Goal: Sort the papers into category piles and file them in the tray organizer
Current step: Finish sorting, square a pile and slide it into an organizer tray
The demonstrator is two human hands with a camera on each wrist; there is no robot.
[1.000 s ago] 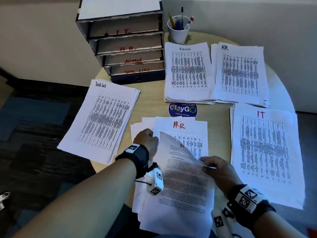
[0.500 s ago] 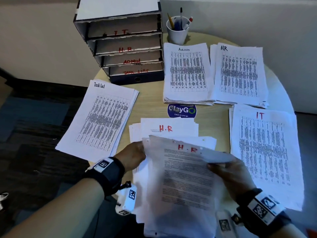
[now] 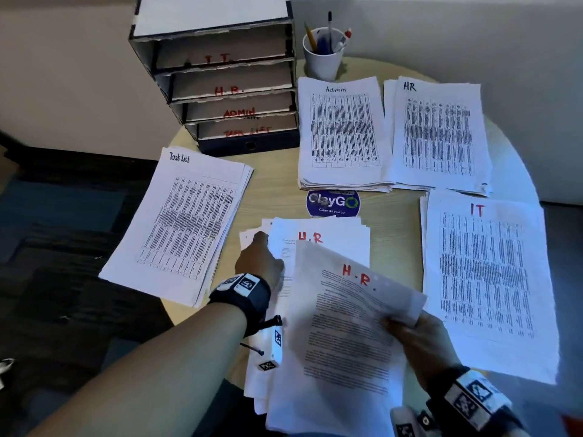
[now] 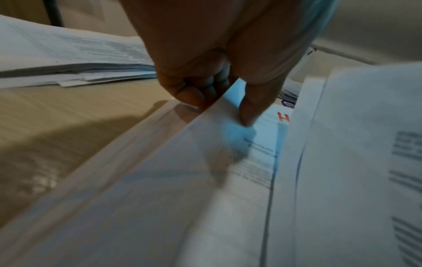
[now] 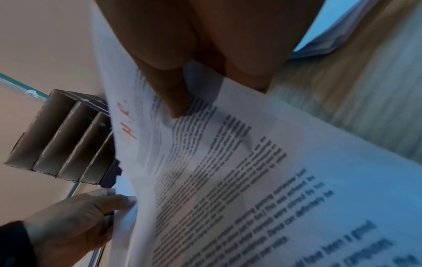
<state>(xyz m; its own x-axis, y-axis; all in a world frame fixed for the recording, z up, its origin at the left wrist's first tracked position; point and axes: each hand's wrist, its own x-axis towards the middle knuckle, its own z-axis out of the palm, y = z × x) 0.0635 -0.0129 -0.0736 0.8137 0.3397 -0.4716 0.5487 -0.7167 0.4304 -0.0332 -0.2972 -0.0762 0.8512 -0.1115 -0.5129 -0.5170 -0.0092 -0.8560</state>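
- We are sorting the papers, and right now we are working on the loose stack (image 3: 318, 234) in front of us on the bench (image 3: 274, 190).
- Our right hand (image 3: 422, 345) is closing its grip on one sheet marked H.R (image 3: 347, 326). The thumb is lying on top of the page and the fingers are curling under its right edge, so the sheet is hanging up off the stack.
- Our left hand (image 3: 260, 260) is just to the left of that grip. Its thumb and fingers are pinching the left edge of the next sheet in the loose stack, which is also showing a red H.R at its top.
- We are judging that the step in hand is pulling H.R sheets out of the stack, not filing yet.
- The HR pile (image 3: 438, 134) is lying far ahead of the right grip. The IT pile (image 3: 485, 279) is just to its right.
- The Admin pile (image 3: 342, 130) is sitting beside the HR pile, and the Task List pile (image 3: 186, 222) is off to the left of the left grip.
- For the next move, we think the lifted sheet needs carrying forward, past the IT pile, and laying flat on the HR pile.
- The tray organizer (image 3: 220, 86) is standing far ahead of the left grip, with slots marked I.T, H.R, ADMIN and TASK LIST.
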